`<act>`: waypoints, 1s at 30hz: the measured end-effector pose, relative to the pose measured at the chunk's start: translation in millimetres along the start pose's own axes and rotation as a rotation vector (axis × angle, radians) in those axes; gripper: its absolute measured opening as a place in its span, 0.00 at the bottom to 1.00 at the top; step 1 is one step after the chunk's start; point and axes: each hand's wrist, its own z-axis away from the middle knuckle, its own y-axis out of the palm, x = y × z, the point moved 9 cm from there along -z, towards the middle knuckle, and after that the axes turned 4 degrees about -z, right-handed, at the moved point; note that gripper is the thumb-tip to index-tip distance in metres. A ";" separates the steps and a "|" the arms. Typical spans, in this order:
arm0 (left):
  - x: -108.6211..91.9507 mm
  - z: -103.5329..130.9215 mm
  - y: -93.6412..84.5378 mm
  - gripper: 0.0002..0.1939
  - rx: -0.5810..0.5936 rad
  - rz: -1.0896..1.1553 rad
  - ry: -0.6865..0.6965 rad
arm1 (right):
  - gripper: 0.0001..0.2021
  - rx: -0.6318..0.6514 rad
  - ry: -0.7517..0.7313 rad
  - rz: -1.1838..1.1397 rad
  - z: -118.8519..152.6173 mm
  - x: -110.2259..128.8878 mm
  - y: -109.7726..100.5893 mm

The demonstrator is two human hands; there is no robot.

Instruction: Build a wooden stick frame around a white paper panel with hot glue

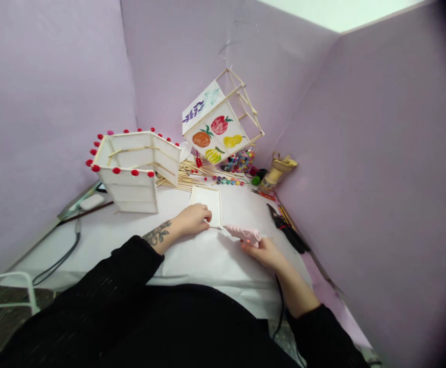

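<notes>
A small white panel (pixel 212 200) with thin stick edging lies flat on the white-covered table. My left hand (pixel 194 219) rests at its near left corner, with the fingers curled down onto the near edge; the fingertips are partly hidden. In my right hand (pixel 263 252) is a pink hot glue gun (pixel 245 234) with a small red light lit. Its nozzle points left, close to the panel's near right corner; I cannot tell whether it touches. A dark cord hangs below the right hand.
A white stick-framed structure edged with red pom-poms (pixel 134 173) stands at the left. A lantern-like frame painted with fruit (pixel 223 125) hangs above bamboo sticks (pixel 184 174) and beads (pixel 228 180). Pruning shears (pixel 289 230) and a bamboo cup (pixel 279 173) are at right. Purple walls enclose the table.
</notes>
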 end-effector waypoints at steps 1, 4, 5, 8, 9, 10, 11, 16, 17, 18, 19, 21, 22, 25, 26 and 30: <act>-0.7 -0.1 0.9 0.08 -0.001 0.012 0.016 | 0.15 0.014 -0.035 0.030 0.1 3.4 4.2; -3.0 -1.7 6.4 0.08 0.014 0.049 0.031 | 0.11 0.007 -0.104 0.201 -0.8 9.6 12.6; -3.1 -2.2 8.1 0.08 0.020 0.062 0.022 | 0.10 -0.009 -0.119 0.269 -1.3 11.1 13.9; -2.9 -2.5 10.5 0.09 0.027 0.098 -0.002 | 0.09 -0.049 -0.144 0.390 -2.9 14.5 15.4; -3.0 -2.3 10.7 0.09 0.028 0.108 -0.004 | 0.09 -0.055 -0.147 0.396 -3.5 15.0 15.6; -3.1 -2.1 10.8 0.09 0.028 0.114 -0.004 | 0.10 -0.060 -0.147 0.391 -4.1 15.2 15.4; -2.9 -1.9 11.0 0.09 0.029 0.118 -0.004 | 0.11 -0.066 -0.145 0.384 -4.7 15.0 15.1; -0.7 -2.9 14.0 0.08 0.028 0.136 -0.012 | 0.12 -0.071 -0.144 0.374 -6.1 12.2 15.0; -0.3 -3.3 14.6 0.08 0.023 0.137 -0.010 | 0.12 -0.074 -0.141 0.374 -6.2 11.5 14.7; -0.2 -3.7 15.1 0.08 0.018 0.136 -0.004 | 0.12 -0.078 -0.138 0.374 -6.2 10.9 14.3; -0.1 -3.9 15.7 0.08 0.015 0.136 0.003 | 0.12 -0.082 -0.136 0.374 -6.3 10.6 13.9; 0.4 -4.1 16.8 0.08 0.010 0.137 0.015 | 0.12 -0.092 -0.127 0.380 -6.7 10.3 12.9; 1.0 -4.0 17.4 0.08 0.010 0.139 0.015 | 0.12 -0.096 -0.123 0.387 -7.0 10.3 12.5; 3.3 -3.6 18.3 0.08 0.010 0.143 0.004 | 0.12 -0.103 -0.110 0.401 -7.5 10.2 12.1; 3.4 -3.4 18.2 0.08 0.009 0.144 0.003 | 0.12 -0.102 -0.107 0.403 -7.6 9.8 12.3; 2.4 -3.4 17.1 0.08 0.009 0.150 0.004 | 0.13 -0.107 -0.111 0.396 -7.9 7.5 12.2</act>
